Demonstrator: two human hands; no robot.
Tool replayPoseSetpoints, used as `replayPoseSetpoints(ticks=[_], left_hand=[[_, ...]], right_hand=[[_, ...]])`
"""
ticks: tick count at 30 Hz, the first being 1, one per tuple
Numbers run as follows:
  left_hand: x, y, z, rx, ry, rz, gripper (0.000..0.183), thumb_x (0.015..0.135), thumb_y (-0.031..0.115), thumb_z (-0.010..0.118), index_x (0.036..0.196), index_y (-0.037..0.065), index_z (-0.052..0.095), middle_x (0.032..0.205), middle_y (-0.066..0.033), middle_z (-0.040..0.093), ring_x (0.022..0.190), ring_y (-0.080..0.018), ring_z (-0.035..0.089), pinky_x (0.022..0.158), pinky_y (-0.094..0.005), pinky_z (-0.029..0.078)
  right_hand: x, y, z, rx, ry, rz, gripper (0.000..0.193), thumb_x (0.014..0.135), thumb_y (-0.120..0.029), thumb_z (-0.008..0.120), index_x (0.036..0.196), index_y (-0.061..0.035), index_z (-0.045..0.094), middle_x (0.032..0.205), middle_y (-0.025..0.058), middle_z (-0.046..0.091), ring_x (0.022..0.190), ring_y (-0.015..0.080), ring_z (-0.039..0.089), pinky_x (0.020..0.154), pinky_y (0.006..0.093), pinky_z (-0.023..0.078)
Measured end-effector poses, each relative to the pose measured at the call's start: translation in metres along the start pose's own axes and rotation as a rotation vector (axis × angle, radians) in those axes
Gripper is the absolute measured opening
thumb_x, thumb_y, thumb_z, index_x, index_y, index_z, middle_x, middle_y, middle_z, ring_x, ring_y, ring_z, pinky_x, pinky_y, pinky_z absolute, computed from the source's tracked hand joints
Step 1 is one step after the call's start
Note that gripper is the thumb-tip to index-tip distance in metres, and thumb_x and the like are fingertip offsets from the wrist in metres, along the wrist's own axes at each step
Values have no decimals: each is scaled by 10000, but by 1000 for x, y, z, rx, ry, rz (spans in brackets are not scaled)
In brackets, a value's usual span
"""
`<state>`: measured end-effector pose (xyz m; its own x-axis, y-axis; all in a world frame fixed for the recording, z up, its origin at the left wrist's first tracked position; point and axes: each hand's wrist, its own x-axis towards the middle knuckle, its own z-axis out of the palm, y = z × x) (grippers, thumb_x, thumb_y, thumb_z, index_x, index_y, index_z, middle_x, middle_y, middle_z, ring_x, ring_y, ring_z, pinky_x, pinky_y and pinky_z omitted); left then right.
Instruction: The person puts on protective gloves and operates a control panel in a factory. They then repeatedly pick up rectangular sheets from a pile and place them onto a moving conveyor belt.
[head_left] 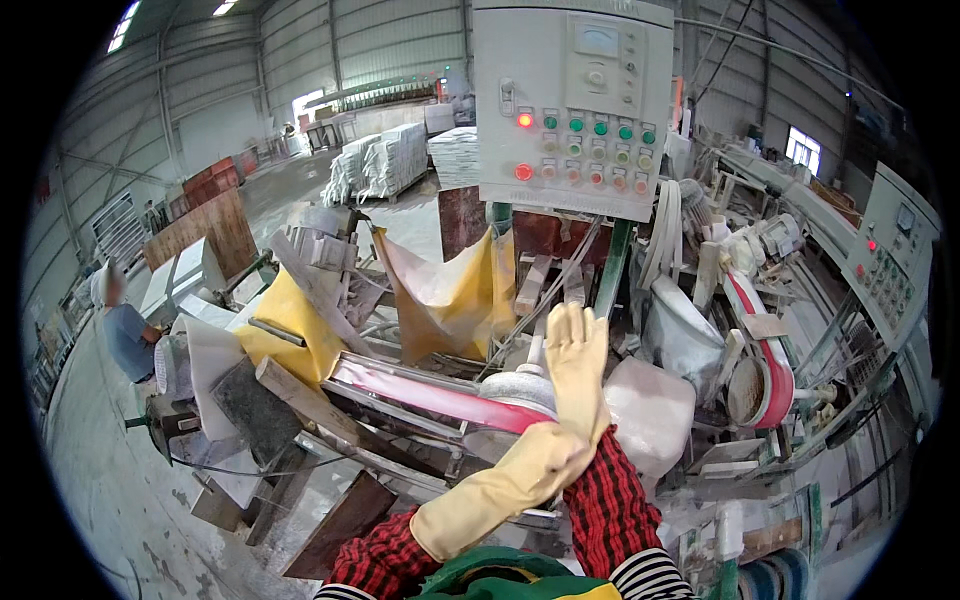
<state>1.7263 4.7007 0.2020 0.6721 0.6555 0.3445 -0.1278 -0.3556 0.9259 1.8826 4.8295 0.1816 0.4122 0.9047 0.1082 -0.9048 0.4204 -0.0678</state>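
My left hand [577, 360], gloved, fingers spread flat, reaches over the grinding wheel [515, 392]; right hand's state unclear. Next likely steadying the white stone piece [650, 412] beside it.

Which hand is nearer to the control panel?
Right. The right hand is raised below the control panel, fingers pointing up towards it. The left hand sits lower, at the right wrist.

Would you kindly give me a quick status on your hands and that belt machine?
Left hand in a yellow rubber glove, fingers flat and open, raised over the belt pulley. Right hand not in view. Pink sanding belt below; control panel ahead.
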Motion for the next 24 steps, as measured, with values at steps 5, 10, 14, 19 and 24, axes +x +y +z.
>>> replayPoseSetpoints(ticks=[5, 10, 14, 19, 24], left_hand=[[91, 4, -3, 222, 322, 126, 180, 916, 44, 631, 749, 18, 570, 667, -167, 566, 637, -376, 545, 609, -404, 451], [99, 27, -14, 769, -152, 647, 103, 884, 113, 680, 874, 50, 599, 708, -142, 634, 629, -390, 622, 544, -455, 443], [106, 26, -43, 796, -106, 674, 128, 850, 152, 654, 861, 38, 598, 713, -141, 641, 662, -392, 656, 580, -464, 507], [131, 5, -67, 671, 316, 459, 166, 869, 137, 723, 993, 79, 630, 682, -87, 596, 622, -303, 619, 605, -410, 509], [177, -16, -60, 176, 261, -306, 309, 988, 288, 551, 1168, 41, 594, 912, -154, 692, 865, -272, 686, 806, -370, 522]], right_hand=[[26, 37, -17, -1669, -438, 171, 669, 942, -391, 708, 1470, -53, 474, 1433, 188, 564, 1279, 308, 576, 1012, 373, 500], [84, -24, 40, -579, 210, 74, 661, 918, -446, 722, 1428, -75, 524, 1380, 143, 598, 1261, 315, 584, 993, 455, 494], [110, -39, 94, -117, -14, -53, 401, 991, -330, 661, 1246, -24, 619, 1186, 85, 679, 1098, 298, 662, 947, 435, 571], [139, -7, 145, -1192, -245, -640, 241, 1009, -140, 628, 1212, -14, 663, 1214, 115, 705, 1113, 224, 673, 981, 361, 536], [157, 11, 160, -2201, -329, -1055, 447, 855, -187, 647, 1278, -40, 642, 1439, 268, 535, 1120, 408, 641, 983, 453, 507]])
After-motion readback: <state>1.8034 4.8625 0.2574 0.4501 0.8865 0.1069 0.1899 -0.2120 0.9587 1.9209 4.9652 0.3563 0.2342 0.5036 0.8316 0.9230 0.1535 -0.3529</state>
